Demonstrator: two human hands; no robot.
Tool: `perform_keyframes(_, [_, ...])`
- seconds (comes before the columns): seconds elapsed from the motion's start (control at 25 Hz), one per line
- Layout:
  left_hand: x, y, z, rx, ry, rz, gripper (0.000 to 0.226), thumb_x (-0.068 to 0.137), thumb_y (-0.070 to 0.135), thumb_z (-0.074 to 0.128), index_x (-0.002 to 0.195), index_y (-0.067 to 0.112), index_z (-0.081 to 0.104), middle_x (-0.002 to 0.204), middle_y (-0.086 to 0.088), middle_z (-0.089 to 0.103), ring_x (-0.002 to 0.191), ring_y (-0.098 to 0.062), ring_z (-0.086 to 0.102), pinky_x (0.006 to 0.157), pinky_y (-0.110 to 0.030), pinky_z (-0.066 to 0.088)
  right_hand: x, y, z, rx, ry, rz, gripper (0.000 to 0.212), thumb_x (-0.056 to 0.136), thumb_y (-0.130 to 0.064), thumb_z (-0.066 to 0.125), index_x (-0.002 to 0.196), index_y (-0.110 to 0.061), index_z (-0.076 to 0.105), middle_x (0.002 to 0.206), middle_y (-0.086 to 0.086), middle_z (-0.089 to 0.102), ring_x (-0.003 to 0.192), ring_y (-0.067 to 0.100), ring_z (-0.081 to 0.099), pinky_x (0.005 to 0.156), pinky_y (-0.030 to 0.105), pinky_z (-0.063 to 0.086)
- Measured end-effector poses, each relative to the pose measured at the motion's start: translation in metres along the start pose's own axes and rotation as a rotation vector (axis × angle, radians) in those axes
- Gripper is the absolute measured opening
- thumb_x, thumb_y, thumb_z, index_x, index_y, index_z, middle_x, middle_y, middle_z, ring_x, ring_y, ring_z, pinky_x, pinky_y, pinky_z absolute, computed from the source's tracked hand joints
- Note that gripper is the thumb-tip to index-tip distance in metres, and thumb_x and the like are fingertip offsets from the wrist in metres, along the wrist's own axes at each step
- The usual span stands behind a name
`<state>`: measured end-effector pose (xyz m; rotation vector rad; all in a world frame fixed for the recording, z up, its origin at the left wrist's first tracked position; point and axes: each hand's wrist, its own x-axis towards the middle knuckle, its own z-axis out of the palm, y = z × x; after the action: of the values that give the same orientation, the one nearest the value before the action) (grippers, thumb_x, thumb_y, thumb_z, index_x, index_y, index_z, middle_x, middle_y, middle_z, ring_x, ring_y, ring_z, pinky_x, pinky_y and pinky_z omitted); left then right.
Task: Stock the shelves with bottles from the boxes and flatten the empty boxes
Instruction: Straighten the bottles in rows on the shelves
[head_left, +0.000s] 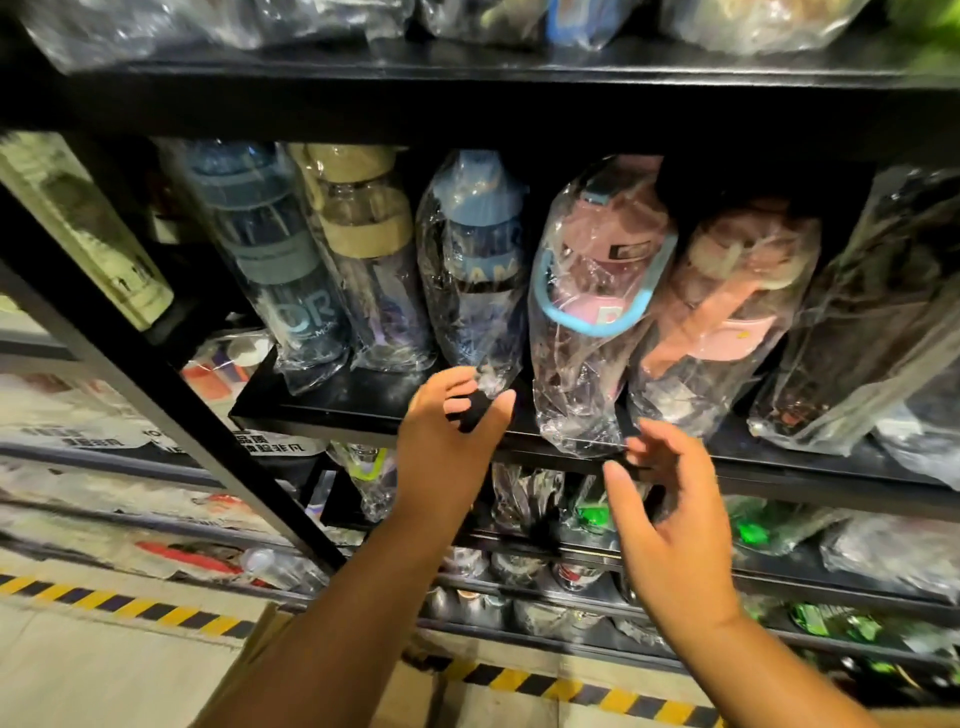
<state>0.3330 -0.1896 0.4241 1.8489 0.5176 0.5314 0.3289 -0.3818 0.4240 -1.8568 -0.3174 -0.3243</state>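
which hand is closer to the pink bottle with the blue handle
Right. The right hand is open just below the pink bottle, near its bag's bottom edge; the left hand is off to its left, below the blue bottle.

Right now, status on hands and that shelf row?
Left hand open, fingers at blue bottle's wrap. Right hand open, empty, below pink bottle. Pink bottle's bag overhangs shelf edge. Row packed tight.

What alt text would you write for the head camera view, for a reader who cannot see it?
Two bare hands reach toward a black shelf of plastic-wrapped water bottles: the left hand at the bag of a blue bottle, the right hand open below a pink bottle with a blue handle. More wrapped bottles fill the shelves above and below.
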Motion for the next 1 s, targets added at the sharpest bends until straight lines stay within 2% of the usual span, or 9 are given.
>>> perform_keyframes(0.08, [0.016, -0.012, -0.022, -0.034, 0.134, 0.006, 0.053, 0.074, 0.054, 0.075, 0.119, 0.034, 0.056, 0.125, 0.004, 0.058, 0.110, -0.006, 0.058, 0.095, -0.036, 0.052, 0.001, -0.022, 0.031, 0.048, -0.194, 0.069, 0.033, 0.089, -0.043, 0.064, 0.118, -0.042, 0.048, 0.119, -0.005, 0.056, 0.109, 0.005, 0.056, 0.093, 0.014, 0.043])
perform_keyframes(0.16, [0.038, -0.021, -0.037, -0.037, 0.234, -0.028, 0.063, 0.070, 0.053, 0.074, 0.125, 0.033, 0.052, 0.130, 0.003, 0.051, 0.117, -0.009, 0.052, 0.099, -0.039, 0.049, 0.007, -0.037, 0.069, 0.098, -0.316, 0.195, 0.047, 0.090, -0.034, 0.068, 0.130, -0.037, 0.044, 0.133, -0.004, 0.049, 0.119, 0.007, 0.051, 0.099, 0.020, 0.042])
perform_keyframes(0.28, [0.065, -0.025, -0.051, 0.039, 0.228, -0.033, 0.077, 0.076, 0.045, 0.078, 0.141, 0.023, 0.042, 0.140, 0.000, 0.042, 0.127, -0.012, 0.044, 0.106, -0.041, 0.043, 0.028, -0.048, 0.120, 0.062, -0.296, 0.311, 0.080, 0.091, -0.035, 0.067, 0.154, -0.022, 0.021, 0.155, -0.001, 0.023, 0.142, 0.014, 0.027, 0.107, 0.021, 0.026])
perform_keyframes(0.44, [0.087, -0.033, -0.049, 0.129, 0.183, -0.040, 0.092, 0.076, 0.045, 0.080, 0.147, 0.017, 0.030, 0.148, -0.007, 0.042, 0.134, -0.022, 0.043, 0.108, -0.044, 0.040, 0.054, -0.046, 0.156, 0.006, -0.156, 0.406, 0.101, 0.088, -0.041, 0.069, 0.157, -0.011, 0.001, 0.164, 0.006, 0.002, 0.150, 0.014, 0.000, 0.106, 0.015, 0.008])
perform_keyframes(0.52, [0.090, -0.037, -0.047, 0.119, 0.206, -0.030, 0.096, 0.070, 0.053, 0.079, 0.144, 0.016, 0.030, 0.139, -0.006, 0.049, 0.130, -0.024, 0.047, 0.107, -0.048, 0.041, 0.063, -0.045, 0.163, -0.026, -0.080, 0.430, 0.104, 0.087, -0.044, 0.071, 0.156, -0.005, 0.003, 0.164, 0.012, 0.006, 0.152, 0.020, 0.003, 0.116, 0.023, 0.009])
perform_keyframes(0.6, [0.090, -0.042, -0.046, 0.078, 0.234, -0.024, 0.093, 0.070, 0.052, 0.079, 0.141, 0.016, 0.031, 0.129, -0.001, 0.050, 0.127, -0.022, 0.050, 0.105, -0.049, 0.042, 0.073, -0.042, 0.172, -0.050, -0.020, 0.473, 0.103, 0.084, -0.046, 0.073, 0.154, 0.000, 0.013, 0.159, 0.018, 0.021, 0.149, 0.028, 0.017, 0.121, 0.036, 0.021])
perform_keyframes(0.68, [0.089, -0.046, -0.046, 0.076, 0.238, -0.007, 0.089, 0.075, 0.044, 0.082, 0.143, 0.014, 0.031, 0.132, -0.005, 0.051, 0.128, -0.021, 0.050, 0.106, -0.047, 0.043, 0.084, -0.036, 0.181, -0.060, 0.047, 0.513, 0.096, 0.078, -0.052, 0.075, 0.144, 0.002, 0.030, 0.144, 0.021, 0.044, 0.137, 0.033, 0.041, 0.111, 0.045, 0.038])
perform_keyframes(0.76, [0.089, -0.047, -0.045, 0.090, 0.241, 0.006, 0.089, 0.078, 0.040, 0.081, 0.145, 0.012, 0.031, 0.138, -0.010, 0.051, 0.130, -0.022, 0.049, 0.107, -0.045, 0.042, 0.092, -0.034, 0.187, -0.102, 0.087, 0.551, 0.089, 0.072, -0.058, 0.074, 0.131, -0.002, 0.038, 0.130, 0.019, 0.055, 0.124, 0.036, 0.052, 0.103, 0.048, 0.043])
perform_keyframes(1.0, [0.092, -0.047, -0.046, 0.109, 0.233, -0.023, 0.092, 0.077, 0.051, 0.077, 0.147, 0.016, 0.031, 0.140, -0.008, 0.050, 0.130, -0.022, 0.047, 0.107, -0.048, 0.041, 0.097, -0.034, 0.189, -0.208, 0.089, 0.575, 0.075, 0.079, -0.048, 0.072, 0.134, -0.004, 0.045, 0.135, 0.017, 0.051, 0.132, 0.036, 0.040, 0.111, 0.048, 0.032])
